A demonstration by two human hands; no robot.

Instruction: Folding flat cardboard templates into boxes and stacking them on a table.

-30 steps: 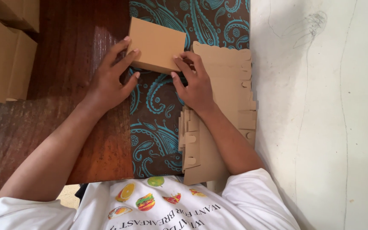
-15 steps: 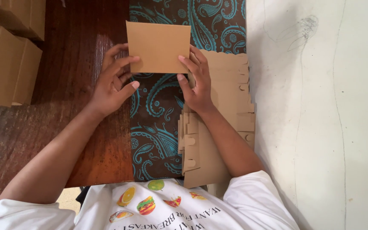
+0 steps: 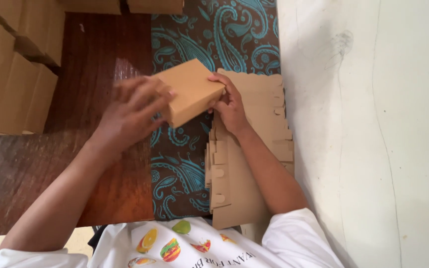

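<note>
Above the patterned cloth [image 3: 184, 164] on the desk [image 3: 100, 164], the person holds a small cardboard box [image 3: 190, 97] tilted; left hand [image 3: 135, 111] and right hand [image 3: 229, 101] grip closed on its sides, beside flat cardboard sheets [image 3: 254, 164].

Left edge of the counter [image 3: 100, 164]: blocked by stacked cardboard boxes [image 3: 13, 74]. Far edge: two more boxes [image 3: 125, 6] obstruct access. Right edge: a wall [image 3: 373, 134] stands just beside it, and a stack of flat cardboard blanks [image 3: 254, 164] covers that strip. Bare wood between the left-hand boxes and the patterned cloth [image 3: 184, 173] gives open passage toward the near edge.
</note>
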